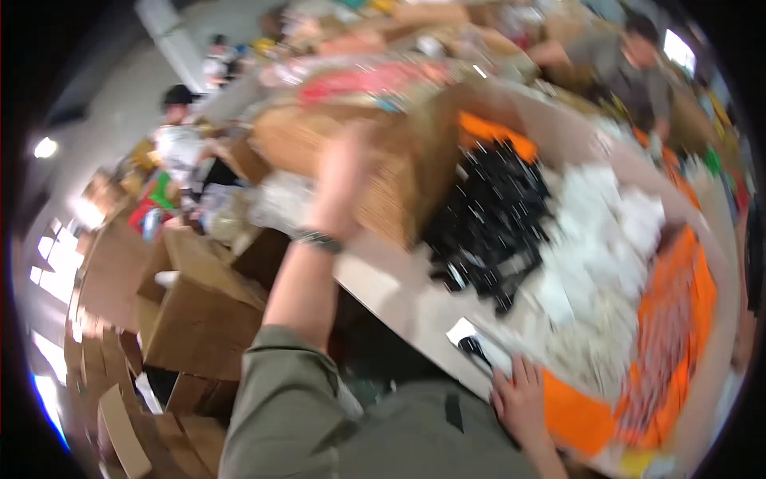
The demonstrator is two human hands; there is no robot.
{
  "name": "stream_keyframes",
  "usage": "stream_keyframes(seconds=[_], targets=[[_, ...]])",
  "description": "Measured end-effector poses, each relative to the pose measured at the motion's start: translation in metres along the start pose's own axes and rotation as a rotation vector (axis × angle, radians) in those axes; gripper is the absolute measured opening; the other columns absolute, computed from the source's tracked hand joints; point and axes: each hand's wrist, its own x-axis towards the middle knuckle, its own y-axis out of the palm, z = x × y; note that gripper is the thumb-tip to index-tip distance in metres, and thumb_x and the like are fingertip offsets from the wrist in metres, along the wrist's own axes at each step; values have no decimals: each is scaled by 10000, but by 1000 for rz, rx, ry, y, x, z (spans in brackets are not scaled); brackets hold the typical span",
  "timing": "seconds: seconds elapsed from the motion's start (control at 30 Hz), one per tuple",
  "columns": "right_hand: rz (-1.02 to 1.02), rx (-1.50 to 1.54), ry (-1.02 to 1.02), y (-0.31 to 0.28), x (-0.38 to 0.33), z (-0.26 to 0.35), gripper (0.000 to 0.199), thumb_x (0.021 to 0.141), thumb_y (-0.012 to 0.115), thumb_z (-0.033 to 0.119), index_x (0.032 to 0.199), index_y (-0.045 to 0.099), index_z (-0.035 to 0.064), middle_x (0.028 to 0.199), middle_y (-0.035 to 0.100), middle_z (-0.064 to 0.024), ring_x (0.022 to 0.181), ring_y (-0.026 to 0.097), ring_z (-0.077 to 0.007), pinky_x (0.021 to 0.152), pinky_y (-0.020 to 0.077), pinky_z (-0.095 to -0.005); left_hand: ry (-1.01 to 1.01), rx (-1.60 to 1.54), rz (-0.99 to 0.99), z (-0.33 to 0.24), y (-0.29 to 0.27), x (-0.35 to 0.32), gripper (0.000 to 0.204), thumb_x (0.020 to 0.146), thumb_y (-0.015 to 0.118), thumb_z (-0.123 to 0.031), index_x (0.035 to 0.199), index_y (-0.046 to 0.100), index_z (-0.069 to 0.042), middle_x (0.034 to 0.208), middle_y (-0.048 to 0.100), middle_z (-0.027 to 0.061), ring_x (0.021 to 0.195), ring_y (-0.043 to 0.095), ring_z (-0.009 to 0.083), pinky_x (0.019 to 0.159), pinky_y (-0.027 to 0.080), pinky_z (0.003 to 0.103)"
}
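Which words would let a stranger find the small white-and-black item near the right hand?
Start at the big pale table across the picture's right half. At its near edge is the right hand; the small white-and-black item lies beside the fingers. Unlike the black pile and white heap farther in, it looks like a single piece, white with a dark patch.

Matt cardboard box point(392, 188), glossy plastic-looking black pieces point(488, 219).
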Motion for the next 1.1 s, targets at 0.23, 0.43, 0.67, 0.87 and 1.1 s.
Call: stream_keyframes(seconds=[0.23, 0.43, 0.67, 0.87, 1.1], targets=[[-8, 99, 31, 2, 5, -6, 389, 849, 701, 157, 1236, 660, 147, 1398, 454, -322, 1339, 415, -470, 1119, 353, -544, -500, -769, 585, 25, 36, -202, 126, 990, 565, -75, 978, 682, -30, 856, 622, -17, 814, 541, 87, 768, 440, 251], [27, 45, 46, -1, -5, -10, 367, 874, 672, 139, 1240, 656, 154, 1380, 467, -320, 1309, 451, -468, 1113, 376, -513, -169, -634, 1120, -7, 80, -194, 96, 901, 691, -43, 970, 687, 23, 851, 683, 55, 815, 615, 127, 744, 504, 291], [-68, 77, 51, 12, 14, 2, 518, 788, 762, 183, 1240, 562, 28, 1336, 527, -267, 1229, 517, -429, 1035, 447, -481, 5, -395, 824, -116, 89, -230, 347, 774, 832, -157, 978, 618, 25, 929, 624, 122, 762, 656, 253, 712, 548, 339], [-183, 114, 124, 27, 4, -8, 314, 745, 711, 113, 1009, 583, 1, 1138, 598, -223, 1067, 581, -390, 905, 495, -442, -221, -824, 1034, -148, 96, -250, 373, 863, 755, -126, 1161, 589, 25, 1096, 628, 144, 946, 667, 214, 847, 540, 334], [-483, 146, -30, 20, 6, -7, 232, 770, 646, 229, 936, 571, 86, 850, 542, -152, 829, 584, -336, 698, 472, -432, 465, -325, 674, -132, 55, -232, 991, 561, 909, -242, 1403, 427, -38, 1321, 483, 174, 1223, 479, 375, 1081, 352, 535]])
